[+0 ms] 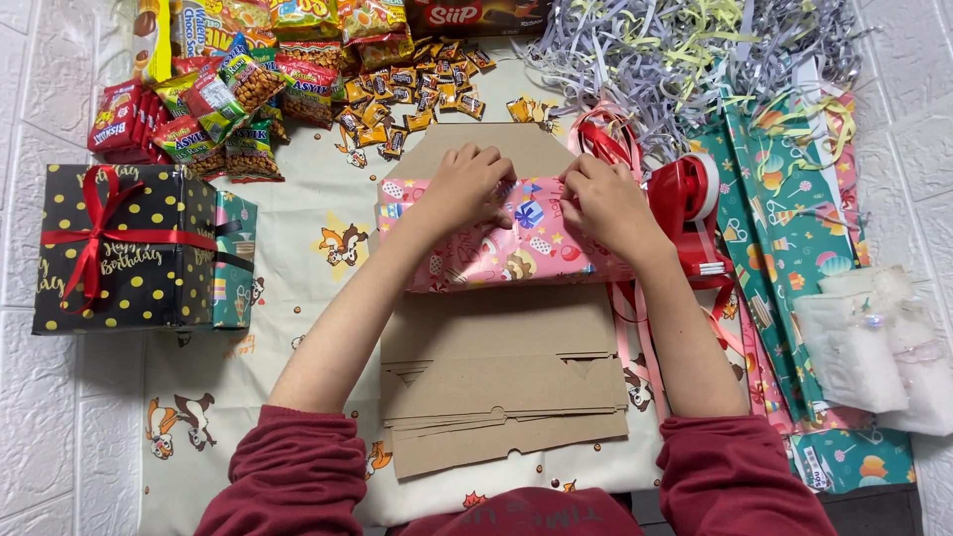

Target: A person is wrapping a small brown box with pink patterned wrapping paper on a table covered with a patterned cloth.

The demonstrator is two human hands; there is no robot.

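Two hands, left hand (467, 189) and right hand (604, 203), are pressed fingers-down on the pink patterned wrapping paper (496, 248) over flat brown cardboard (496, 367) at centre; creasing seems underway, firm folding likely needed.

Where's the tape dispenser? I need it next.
In the head view, the red tape dispenser sits right of centre, just beside the right hand.
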